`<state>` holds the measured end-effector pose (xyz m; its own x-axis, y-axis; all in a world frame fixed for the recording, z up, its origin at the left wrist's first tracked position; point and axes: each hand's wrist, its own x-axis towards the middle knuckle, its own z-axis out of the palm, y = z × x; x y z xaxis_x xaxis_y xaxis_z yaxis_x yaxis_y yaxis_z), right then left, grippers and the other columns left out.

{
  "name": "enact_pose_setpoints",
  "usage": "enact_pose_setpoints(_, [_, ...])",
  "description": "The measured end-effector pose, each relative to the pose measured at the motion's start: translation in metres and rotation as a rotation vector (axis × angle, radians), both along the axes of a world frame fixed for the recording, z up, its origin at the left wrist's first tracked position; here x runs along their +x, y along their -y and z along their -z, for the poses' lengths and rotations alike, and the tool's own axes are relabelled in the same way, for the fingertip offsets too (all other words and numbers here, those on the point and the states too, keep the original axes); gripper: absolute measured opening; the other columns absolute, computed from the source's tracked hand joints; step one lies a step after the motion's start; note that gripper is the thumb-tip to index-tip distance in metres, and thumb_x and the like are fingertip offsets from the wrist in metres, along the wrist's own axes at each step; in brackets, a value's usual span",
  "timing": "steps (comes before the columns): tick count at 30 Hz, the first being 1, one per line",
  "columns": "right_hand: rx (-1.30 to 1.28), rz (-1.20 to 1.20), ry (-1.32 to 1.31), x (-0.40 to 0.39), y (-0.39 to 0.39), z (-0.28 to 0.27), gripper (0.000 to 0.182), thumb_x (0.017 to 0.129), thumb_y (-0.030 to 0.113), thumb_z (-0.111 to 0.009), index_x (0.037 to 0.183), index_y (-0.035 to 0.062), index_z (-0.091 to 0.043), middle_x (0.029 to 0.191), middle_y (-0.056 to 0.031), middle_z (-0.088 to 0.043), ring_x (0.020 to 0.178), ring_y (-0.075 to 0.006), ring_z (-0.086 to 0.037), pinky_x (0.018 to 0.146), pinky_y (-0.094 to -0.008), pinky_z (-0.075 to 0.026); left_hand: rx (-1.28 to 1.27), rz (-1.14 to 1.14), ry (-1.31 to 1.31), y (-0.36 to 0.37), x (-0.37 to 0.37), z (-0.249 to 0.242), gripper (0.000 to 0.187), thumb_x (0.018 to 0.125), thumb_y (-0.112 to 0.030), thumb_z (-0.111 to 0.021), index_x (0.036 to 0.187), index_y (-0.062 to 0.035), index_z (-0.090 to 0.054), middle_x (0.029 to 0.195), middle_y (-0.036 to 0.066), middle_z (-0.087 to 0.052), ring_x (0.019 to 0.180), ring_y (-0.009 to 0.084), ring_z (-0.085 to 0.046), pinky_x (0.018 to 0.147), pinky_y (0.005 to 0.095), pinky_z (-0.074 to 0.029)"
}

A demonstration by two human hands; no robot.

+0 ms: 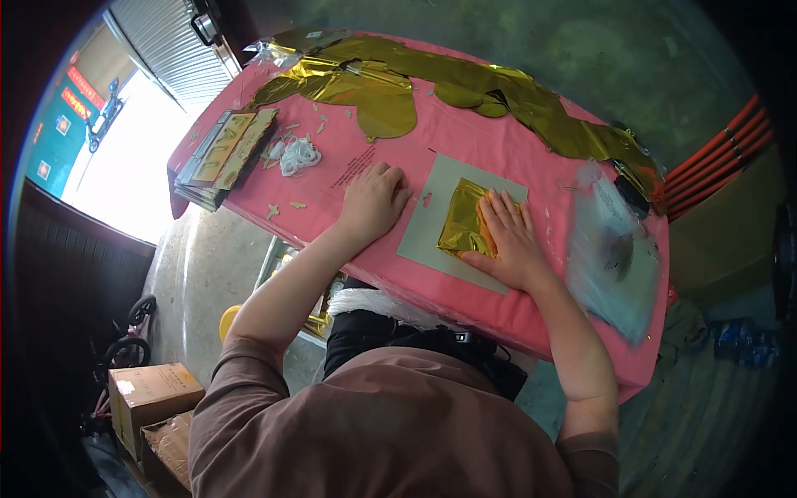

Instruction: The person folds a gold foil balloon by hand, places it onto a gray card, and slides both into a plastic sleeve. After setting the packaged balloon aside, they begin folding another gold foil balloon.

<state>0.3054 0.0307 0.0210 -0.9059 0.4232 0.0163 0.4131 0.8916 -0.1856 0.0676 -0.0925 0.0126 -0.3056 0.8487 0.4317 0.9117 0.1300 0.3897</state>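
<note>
A folded gold foil piece [462,217] lies on a grey card [422,236] with a small hanging hole at its left side. My right hand [508,241] rests flat on the right part of the foil, fingers stretched out. Left of the card, my left hand [376,202] lies on the pink tablecloth [324,217] with its fingers curled in; whatever they may hold is hidden. Near that hand is printed text on the cloth. A tangle of white string [297,156] sits farther left.
Gold foil sheets [398,62] stretch along the table's far edge. Packed cards [226,153] stand at the left end, clear plastic bags [614,249] at the right. Small card scraps lie around the string. Cardboard boxes [154,390] stand on the floor at lower left.
</note>
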Motion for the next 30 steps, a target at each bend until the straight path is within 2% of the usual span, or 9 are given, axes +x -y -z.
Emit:
enact_pose_setpoints(3, [0.004,0.0,-0.004,0.0,0.0,0.0,0.097,0.077,0.069,-0.047,0.143,0.0027,-0.02,0.149,-0.0169,-0.016,0.14,-0.0278,-0.008,0.112,-0.0453,-0.002,-0.05,-0.005,0.102,-0.004,-0.003,-0.002,0.016,0.077,-0.021,-0.064,0.081,-0.006,-0.058,0.084,0.012,-0.057,0.081,0.0304,-0.057,0.069,0.0414,-0.047])
enact_pose_setpoints(6, [0.003,0.001,-0.007,0.0,0.0,0.001,0.097,0.077,0.068,-0.048,0.143,0.0029,-0.019,0.149,-0.0168,-0.016,0.14,-0.0279,-0.008,0.112,-0.0454,-0.002,-0.102,0.026,0.208,-0.004,-0.006,-0.014,0.018,0.079,-0.017,-0.063,0.08,-0.0001,-0.058,0.077,0.014,-0.058,0.073,0.0302,-0.057,0.069,0.0381,-0.046])
enact_pose_setpoints(8, [0.007,0.004,-0.007,0.001,0.0,0.001,0.097,0.077,0.068,-0.048,0.143,0.0029,-0.019,0.149,-0.0168,-0.016,0.14,-0.0279,-0.008,0.112,-0.0455,-0.002,-0.197,0.029,0.35,-0.006,-0.008,-0.02,0.019,0.079,-0.018,-0.064,0.083,0.0004,-0.06,0.073,0.012,-0.059,0.068,0.0254,-0.058,0.067,0.0343,-0.047])
enact_pose_setpoints(11, [0.005,0.003,-0.007,0.0,0.0,0.001,0.096,0.077,0.067,-0.048,0.143,0.003,-0.019,0.149,-0.0168,-0.016,0.14,-0.028,-0.009,0.112,-0.0456,-0.003,-0.185,0.05,0.438,-0.005,-0.012,-0.023,0.017,0.076,-0.018,-0.064,0.078,-0.001,-0.062,0.073,0.013,-0.063,0.067,0.0291,-0.061,0.065,0.039,-0.048])
enact_pose_setpoints(14, [0.007,-0.002,-0.016,0.001,0.0,0.001,0.096,0.077,0.067,-0.049,0.143,0.003,-0.019,0.149,-0.0168,-0.016,0.14,-0.028,-0.009,0.112,-0.0455,-0.003,-0.099,0.115,0.525,-0.003,-0.012,-0.017,0.018,0.074,-0.019,-0.066,0.078,-0.0023,-0.062,0.073,0.011,-0.061,0.068,0.0276,-0.06,0.063,0.0387,-0.048])
enact_pose_setpoints(18, [-0.001,-0.002,-0.017,0.001,0.0,0.001,0.096,0.077,0.066,-0.049,0.143,0.0028,-0.02,0.149,-0.0169,-0.016,0.14,-0.028,-0.009,0.112,-0.0455,-0.003,-0.087,0.075,0.252,-0.002,-0.002,-0.012,0.02,0.077,-0.018,-0.067,0.086,-0.0015,-0.062,0.074,0.008,-0.057,0.068,0.0216,-0.058,0.065,0.0335,-0.047])
enact_pose_setpoints(20, [-0.003,-0.005,-0.02,0.001,0.0,0.001,0.096,0.077,0.066,-0.049,0.143,0.0027,-0.02,0.149,-0.0169,-0.016,0.14,-0.0281,-0.009,0.112,-0.0455,-0.003,-0.044,-0.004,0.215,-0.004,0.005,-0.011,0.019,0.074,-0.02,-0.066,0.081,-0.0035,-0.061,0.076,0.011,-0.057,0.074,0.0277,-0.058,0.065,0.0378,-0.047])
enact_pose_setpoints(23, [0.003,-0.007,-0.02,0.0,0.0,0.001,0.096,0.077,0.067,-0.048,0.143,0.0025,-0.02,0.149,-0.0172,-0.016,0.14,-0.0282,-0.009,0.112,-0.0454,-0.002,0.012,0.021,0.088,-0.011,0.005,-0.004,0.019,0.078,-0.018,-0.064,0.085,-0.0019,-0.059,0.078,0.013,-0.056,0.073,0.0291,-0.058,0.068,0.0381,-0.047])
enact_pose_setpoints(30, [0.005,-0.001,-0.011,0.001,0.0,0.001,0.097,0.077,0.068,-0.047,0.143,0.0021,-0.02,0.149,-0.0173,-0.016,0.14,-0.0277,-0.008,0.112,-0.0455,-0.003,-0.033,0.028,0.13,-0.015,0.0,-0.002,0.017,0.079,-0.017,-0.062,0.085,-0.0021,-0.059,0.082,0.014,-0.057,0.077,0.0318,-0.058,0.07,0.0399,-0.047])
